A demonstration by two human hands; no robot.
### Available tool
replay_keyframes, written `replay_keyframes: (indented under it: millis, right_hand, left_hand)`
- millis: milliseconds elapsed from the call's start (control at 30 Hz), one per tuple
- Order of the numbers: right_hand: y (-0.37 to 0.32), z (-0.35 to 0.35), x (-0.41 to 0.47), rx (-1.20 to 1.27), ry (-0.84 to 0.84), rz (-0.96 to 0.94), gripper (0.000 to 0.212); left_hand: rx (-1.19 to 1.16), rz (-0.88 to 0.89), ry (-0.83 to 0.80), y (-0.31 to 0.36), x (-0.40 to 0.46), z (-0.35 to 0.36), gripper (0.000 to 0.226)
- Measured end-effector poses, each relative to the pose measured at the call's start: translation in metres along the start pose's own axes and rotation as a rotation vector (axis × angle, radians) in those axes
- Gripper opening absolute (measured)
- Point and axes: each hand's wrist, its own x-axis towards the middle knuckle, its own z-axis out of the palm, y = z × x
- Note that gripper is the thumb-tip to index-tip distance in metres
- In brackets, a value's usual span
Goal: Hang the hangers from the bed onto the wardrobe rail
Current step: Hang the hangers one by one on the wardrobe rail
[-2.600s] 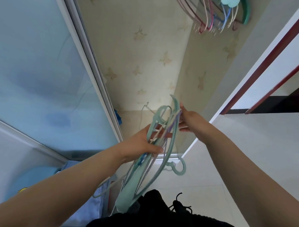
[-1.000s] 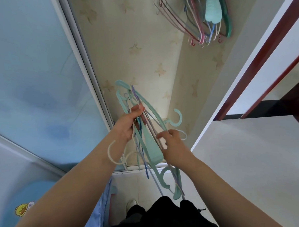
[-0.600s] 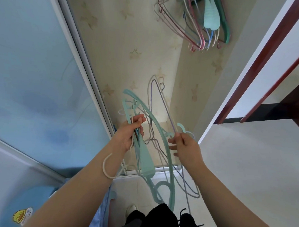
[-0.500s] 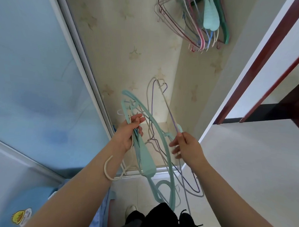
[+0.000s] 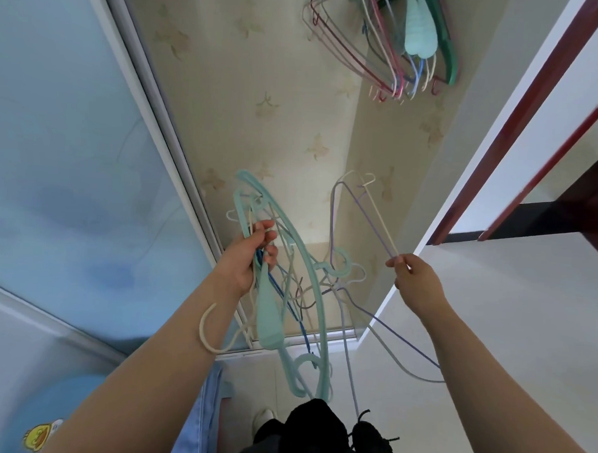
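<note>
Mint-green plastic and thin coated wire made up the tangled bundle of hangers (image 5: 288, 284) that the left hand (image 5: 246, 258) gripped tightly at centre frame, smooth curved hooks dangling toward 6 o'clock. At 3 o'clock from it, well apart, the right hand (image 5: 415, 282) pinched a pair of slim wire hangers (image 5: 363, 208), one cream, one lilac, their angular shoulders pointing to 12 o'clock. At 1 o'clock, more hung hangers (image 5: 394, 49) clustered against pale patterned wardrobe lining (image 5: 261, 105).

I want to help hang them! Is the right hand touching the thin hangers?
Touching. Head view: right hand pinches the thin hangers' bars between fingertips.
</note>
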Motion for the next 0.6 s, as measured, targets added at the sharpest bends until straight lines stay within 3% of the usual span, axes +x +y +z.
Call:
replay_keyframes:
  millis: [100,200,433,500,600]
  right_hand:
    - [0.014,0.013,0.012,-0.136,-0.006,0.043,0.028]
    - [0.037,0.027,0.025,-0.346,-0.129,0.128,0.031]
    - [0.091,0.051,0.022,-0.353,-0.249,0.236,0.034]
    - [0.104,0.046,0.013,-0.366,-0.179,0.271,0.034]
    - [0.125,0.030,0.002,-0.380,-0.056,0.262,0.035]
  left_hand:
    - [-0.012,-0.028,-0.098,0.004,-0.001,0.005,0.022]
    - [-0.027,-0.064,-0.204,0.010,-0.005,0.010,0.021]
    - [-0.011,-0.127,-0.513,0.023,-0.016,0.013,0.018]
    - [-0.023,-0.104,-0.513,0.028,-0.013,0.008,0.025]
    - [-0.078,-0.021,-0.368,0.037,-0.008,0.000,0.018]
